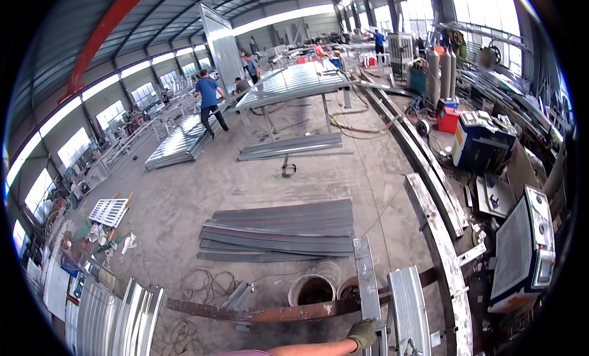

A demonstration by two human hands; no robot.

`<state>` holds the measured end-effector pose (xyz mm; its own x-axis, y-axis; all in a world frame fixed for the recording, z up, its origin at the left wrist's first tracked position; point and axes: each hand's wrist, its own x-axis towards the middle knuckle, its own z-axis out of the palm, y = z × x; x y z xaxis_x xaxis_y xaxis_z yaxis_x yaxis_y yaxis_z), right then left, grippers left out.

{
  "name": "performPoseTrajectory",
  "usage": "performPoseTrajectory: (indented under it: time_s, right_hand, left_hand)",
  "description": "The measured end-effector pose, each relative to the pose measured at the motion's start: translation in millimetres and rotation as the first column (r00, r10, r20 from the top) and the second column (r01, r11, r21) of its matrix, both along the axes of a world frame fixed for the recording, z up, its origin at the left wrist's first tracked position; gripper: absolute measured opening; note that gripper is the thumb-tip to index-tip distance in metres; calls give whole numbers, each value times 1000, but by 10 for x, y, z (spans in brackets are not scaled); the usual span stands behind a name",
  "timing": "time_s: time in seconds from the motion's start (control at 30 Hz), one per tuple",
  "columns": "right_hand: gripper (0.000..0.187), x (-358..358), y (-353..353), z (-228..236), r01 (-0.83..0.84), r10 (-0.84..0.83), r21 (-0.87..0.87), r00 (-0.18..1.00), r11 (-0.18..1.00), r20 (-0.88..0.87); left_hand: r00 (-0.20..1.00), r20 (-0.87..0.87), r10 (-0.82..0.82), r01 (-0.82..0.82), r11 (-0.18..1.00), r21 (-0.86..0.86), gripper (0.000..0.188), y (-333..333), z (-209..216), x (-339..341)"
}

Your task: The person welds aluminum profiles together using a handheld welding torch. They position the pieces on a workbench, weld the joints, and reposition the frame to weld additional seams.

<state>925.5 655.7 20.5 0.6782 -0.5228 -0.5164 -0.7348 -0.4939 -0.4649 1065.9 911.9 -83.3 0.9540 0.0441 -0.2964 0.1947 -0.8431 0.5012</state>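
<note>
My left hand [363, 333], in a green-grey work glove, is shut around the near end of a grey square metal tube [365, 270] that runs away from me. The bare forearm enters along the lower edge from the left. Just right of the tube lies a silver curved channel piece [408, 310]. A rusty flat bar [270, 312] crosses under the tube, left of the hand. My right hand is out of view.
A stack of grey steel profiles [282, 230] lies on the concrete floor ahead, with two round openings [311, 288] nearer. Corrugated silver panels [116, 319] stand lower left. Long steel rails [435, 233] and welding machines [524, 252] line the right. A person in blue [208, 101] walks far off.
</note>
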Motion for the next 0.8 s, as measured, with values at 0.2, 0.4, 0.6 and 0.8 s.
performPoseTrajectory:
  time_s: [0.2,0.4,0.6,0.8]
  right_hand:
    - [83,412,165,-32,-251,248,-30,965,967,-83]
    - [75,573,283,-106,-402,395,-39,910,915,-127]
    - [67,632,261,-151,-459,448,-60,883,886,-142]
    - [59,709,350,-185,-521,509,-58,848,852,-145]
  left_hand:
    - [999,9,33,-33,999,13,61,-22,-220,125]
    - [998,-51,40,-40,999,2,61,41,-160,188]
    - [999,34,15,-15,1000,4,57,-38,18,223]
    - [998,0,70,-70,997,-14,52,26,-16,222]
